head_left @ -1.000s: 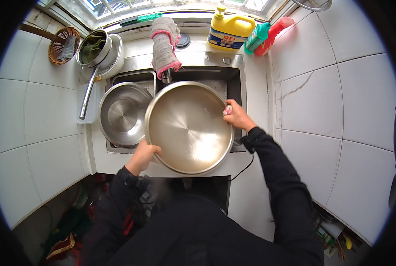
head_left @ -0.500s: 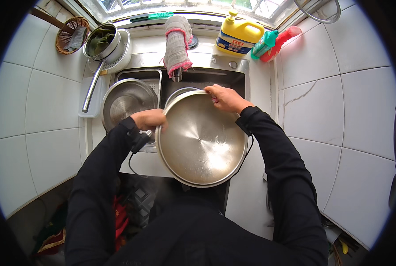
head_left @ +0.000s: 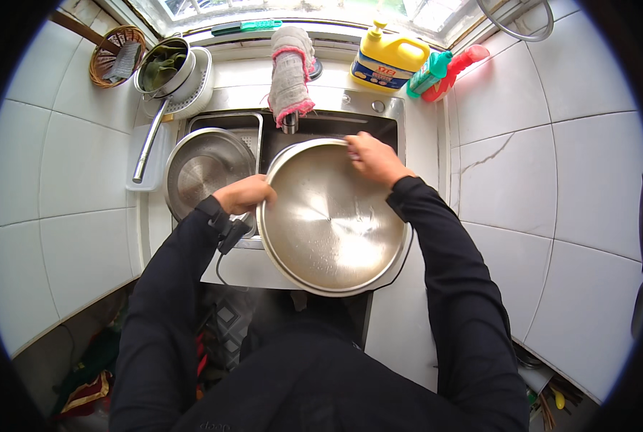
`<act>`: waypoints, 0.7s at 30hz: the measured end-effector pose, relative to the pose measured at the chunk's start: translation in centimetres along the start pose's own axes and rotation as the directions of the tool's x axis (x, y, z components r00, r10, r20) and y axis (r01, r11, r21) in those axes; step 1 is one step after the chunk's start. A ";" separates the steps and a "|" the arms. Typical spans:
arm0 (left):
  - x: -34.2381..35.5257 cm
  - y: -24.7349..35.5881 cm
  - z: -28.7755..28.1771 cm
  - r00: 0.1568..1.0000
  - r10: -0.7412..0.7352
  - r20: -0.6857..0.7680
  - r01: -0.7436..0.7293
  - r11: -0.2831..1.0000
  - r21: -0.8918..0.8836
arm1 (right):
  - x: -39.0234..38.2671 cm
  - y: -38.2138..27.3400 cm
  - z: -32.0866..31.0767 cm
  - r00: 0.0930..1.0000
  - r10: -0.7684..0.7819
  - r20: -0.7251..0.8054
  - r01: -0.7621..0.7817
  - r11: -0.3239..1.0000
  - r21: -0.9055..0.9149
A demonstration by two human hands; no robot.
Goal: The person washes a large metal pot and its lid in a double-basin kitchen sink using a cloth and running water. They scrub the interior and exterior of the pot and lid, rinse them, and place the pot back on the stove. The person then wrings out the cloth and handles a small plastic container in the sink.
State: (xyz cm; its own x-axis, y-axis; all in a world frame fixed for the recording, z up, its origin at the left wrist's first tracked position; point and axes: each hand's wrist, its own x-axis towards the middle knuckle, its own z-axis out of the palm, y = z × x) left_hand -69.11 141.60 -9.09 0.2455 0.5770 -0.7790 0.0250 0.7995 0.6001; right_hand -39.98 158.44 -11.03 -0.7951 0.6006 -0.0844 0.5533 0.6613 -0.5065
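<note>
A large round stainless-steel basin [head_left: 328,223], wet and shiny inside, is tilted over the front edge of the sink [head_left: 321,128]. My left hand [head_left: 248,194] is closed round its left rim, thumb toward the inside. At the far rim my right hand [head_left: 376,160] also grips, its fingers curled over the edge. A bit of pink shows under the right fingers; what it is I cannot make out. Left of the basin, a second round steel pan [head_left: 210,173] rests over a rectangular steel drainer tray [head_left: 260,122] in the sink.
A cloth-wrapped faucet [head_left: 291,79] stands behind the sink. A yellow pump jug [head_left: 388,61], a green bottle [head_left: 429,74] and a red bottle [head_left: 457,70] line the back right. Back left are a long-handled pot [head_left: 164,75] and a wicker basket [head_left: 112,50]. Tiled walls flank both sides.
The basin has shifted slightly right and away from me, still in both hands. My right hand has moved a little right along with it.
</note>
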 end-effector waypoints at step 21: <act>-5.4 -2.5 0.3 0.995 0.064 0.075 -0.033 0.932 -0.362 | -3.1 2.5 -0.9 0.955 0.210 0.208 -0.290 0.806 0.517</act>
State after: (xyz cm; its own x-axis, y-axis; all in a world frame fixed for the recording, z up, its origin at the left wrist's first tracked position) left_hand -70.25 136.46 -6.29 0.3185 0.6133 -0.7228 -0.3358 0.7861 0.5190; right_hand -35.87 158.66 -11.25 -0.6953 0.6187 -0.3657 0.5476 0.1264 -0.8271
